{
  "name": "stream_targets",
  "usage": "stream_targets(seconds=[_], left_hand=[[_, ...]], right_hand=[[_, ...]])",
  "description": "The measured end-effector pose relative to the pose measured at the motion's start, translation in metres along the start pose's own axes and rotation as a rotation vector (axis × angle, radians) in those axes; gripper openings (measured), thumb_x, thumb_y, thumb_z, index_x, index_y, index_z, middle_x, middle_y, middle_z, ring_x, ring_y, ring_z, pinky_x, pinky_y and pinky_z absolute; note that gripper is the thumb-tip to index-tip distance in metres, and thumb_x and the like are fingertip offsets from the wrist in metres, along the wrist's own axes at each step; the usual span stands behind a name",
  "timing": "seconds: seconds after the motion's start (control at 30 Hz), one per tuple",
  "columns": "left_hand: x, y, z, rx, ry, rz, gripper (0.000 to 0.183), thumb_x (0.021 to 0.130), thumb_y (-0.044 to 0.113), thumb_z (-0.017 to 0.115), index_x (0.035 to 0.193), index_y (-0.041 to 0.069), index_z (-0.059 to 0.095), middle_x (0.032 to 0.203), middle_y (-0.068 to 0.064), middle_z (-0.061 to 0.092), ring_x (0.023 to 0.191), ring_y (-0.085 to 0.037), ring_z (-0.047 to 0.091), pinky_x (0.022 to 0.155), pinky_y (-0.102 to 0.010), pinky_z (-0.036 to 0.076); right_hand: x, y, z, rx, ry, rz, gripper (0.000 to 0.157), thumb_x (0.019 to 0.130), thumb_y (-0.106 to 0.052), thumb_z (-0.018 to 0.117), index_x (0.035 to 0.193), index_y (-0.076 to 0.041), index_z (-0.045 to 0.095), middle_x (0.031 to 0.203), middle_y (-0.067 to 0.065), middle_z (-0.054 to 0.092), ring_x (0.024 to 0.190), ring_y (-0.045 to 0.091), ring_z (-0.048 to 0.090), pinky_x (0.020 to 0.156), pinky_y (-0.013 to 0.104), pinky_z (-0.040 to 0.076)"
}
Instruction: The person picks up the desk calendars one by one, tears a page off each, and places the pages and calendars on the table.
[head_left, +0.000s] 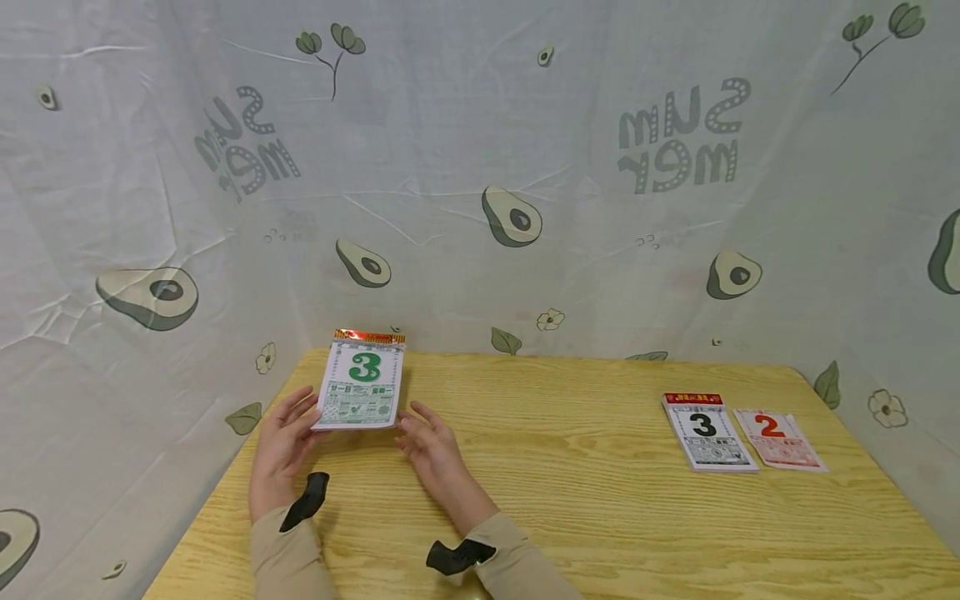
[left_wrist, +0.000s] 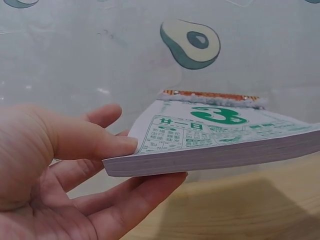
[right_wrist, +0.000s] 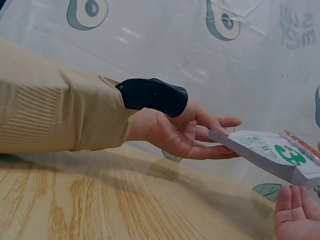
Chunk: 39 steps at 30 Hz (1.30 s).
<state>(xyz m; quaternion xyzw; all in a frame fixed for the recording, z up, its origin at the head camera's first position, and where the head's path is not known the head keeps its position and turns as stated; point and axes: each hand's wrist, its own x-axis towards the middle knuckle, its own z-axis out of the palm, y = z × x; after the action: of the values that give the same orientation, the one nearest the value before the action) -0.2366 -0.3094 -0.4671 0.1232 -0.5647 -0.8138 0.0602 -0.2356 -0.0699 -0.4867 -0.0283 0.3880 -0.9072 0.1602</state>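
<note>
A thick tear-off calendar [head_left: 363,379] with a green 3 and a red-gold top strip is raised above the table's left part, tilted. My left hand [head_left: 281,446] pinches its lower left corner, and in the left wrist view the thumb [left_wrist: 117,144] lies on the top page with fingers beneath the block. At the opposite lower corner is my right hand [head_left: 438,462], its fingertips [right_wrist: 295,194] at the pad's edge in the right wrist view. Whether they bear any of its weight is unclear. The calendar's underside is hidden.
On the right of the wooden table [head_left: 570,500] lies another calendar [head_left: 708,433] with a black 3 and red header. Beside it is a loose sheet [head_left: 780,439] with a red 2. An avocado-print curtain [head_left: 450,167] hangs behind and along both sides.
</note>
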Motion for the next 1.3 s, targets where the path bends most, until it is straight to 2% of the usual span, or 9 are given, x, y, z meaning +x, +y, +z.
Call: stream_targets(seconds=[0.13, 0.33, 0.47, 0.57, 0.8, 1.07, 1.17, 1.3], left_hand=[[0.001, 0.001, 0.006, 0.008, 0.004, -0.005, 0.053, 0.093, -0.001, 0.061, 0.142, 0.014, 0.046, 0.11, 0.013, 0.065, 0.086, -0.009, 0.069, 0.073, -0.026, 0.058], [0.005, -0.004, 0.013, 0.004, -0.074, 0.055, 0.044, 0.094, -0.003, 0.057, 0.136, 0.012, 0.05, 0.108, 0.013, 0.065, 0.085, -0.008, 0.068, 0.072, -0.025, 0.057], [0.008, -0.006, 0.02, 0.007, -0.099, 0.059, 0.04, 0.094, -0.003, 0.057, 0.131, 0.013, 0.053, 0.11, 0.013, 0.065, 0.087, -0.009, 0.068, 0.073, -0.026, 0.057], [0.01, -0.008, 0.026, 0.013, -0.121, 0.063, 0.043, 0.094, -0.004, 0.057, 0.134, 0.008, 0.05, 0.11, 0.012, 0.065, 0.087, -0.01, 0.067, 0.073, -0.027, 0.057], [0.013, -0.012, 0.038, 0.029, -0.154, 0.049, 0.042, 0.093, -0.006, 0.057, 0.133, 0.008, 0.051, 0.11, 0.011, 0.065, 0.089, -0.011, 0.067, 0.075, -0.027, 0.058], [0.013, -0.015, 0.047, 0.003, -0.18, 0.038, 0.04, 0.092, -0.006, 0.059, 0.129, 0.007, 0.053, 0.11, 0.008, 0.064, 0.088, -0.012, 0.069, 0.074, -0.028, 0.058], [0.013, -0.017, 0.05, -0.007, -0.205, 0.049, 0.043, 0.091, -0.007, 0.059, 0.132, 0.002, 0.05, 0.11, 0.006, 0.064, 0.087, -0.013, 0.069, 0.074, -0.029, 0.058], [0.014, -0.018, 0.054, -0.019, -0.248, 0.053, 0.039, 0.092, -0.007, 0.058, 0.129, 0.006, 0.053, 0.112, 0.006, 0.063, 0.089, -0.013, 0.068, 0.076, -0.03, 0.058]], right_hand=[[-0.001, -0.005, 0.0, -0.005, 0.021, -0.01, 0.062, 0.092, -0.003, 0.057, 0.147, 0.004, 0.03, 0.133, 0.018, 0.052, 0.091, 0.008, 0.059, 0.084, 0.026, 0.05], [0.001, -0.007, -0.002, -0.015, 0.075, -0.043, 0.059, 0.091, -0.002, 0.057, 0.145, 0.004, 0.033, 0.12, 0.009, 0.058, 0.087, 0.008, 0.058, 0.08, 0.024, 0.049], [0.002, -0.01, -0.003, 0.003, 0.136, -0.062, 0.056, 0.092, -0.001, 0.057, 0.143, 0.006, 0.036, 0.104, 0.002, 0.06, 0.087, 0.009, 0.057, 0.079, 0.024, 0.049], [0.004, -0.011, -0.004, 0.017, 0.172, -0.067, 0.054, 0.093, -0.001, 0.058, 0.142, 0.007, 0.038, 0.098, -0.001, 0.06, 0.085, 0.009, 0.057, 0.077, 0.023, 0.048], [0.005, -0.016, -0.007, 0.033, 0.202, -0.108, 0.052, 0.092, 0.003, 0.058, 0.14, 0.011, 0.039, 0.098, 0.0, 0.061, 0.081, 0.008, 0.057, 0.076, 0.022, 0.047], [0.003, -0.019, -0.013, 0.003, 0.225, -0.156, 0.047, 0.089, 0.01, 0.056, 0.135, 0.01, 0.045, 0.097, 0.0, 0.059, 0.084, 0.009, 0.056, 0.072, 0.021, 0.046], [0.001, -0.022, -0.015, -0.005, 0.229, -0.148, 0.045, 0.09, 0.01, 0.056, 0.134, 0.008, 0.047, 0.097, 0.001, 0.057, 0.084, 0.01, 0.056, 0.072, 0.022, 0.048], [-0.001, -0.027, -0.019, -0.018, 0.233, -0.13, 0.044, 0.091, 0.007, 0.056, 0.135, 0.004, 0.047, 0.099, 0.001, 0.056, 0.082, 0.01, 0.058, 0.076, 0.025, 0.049]])
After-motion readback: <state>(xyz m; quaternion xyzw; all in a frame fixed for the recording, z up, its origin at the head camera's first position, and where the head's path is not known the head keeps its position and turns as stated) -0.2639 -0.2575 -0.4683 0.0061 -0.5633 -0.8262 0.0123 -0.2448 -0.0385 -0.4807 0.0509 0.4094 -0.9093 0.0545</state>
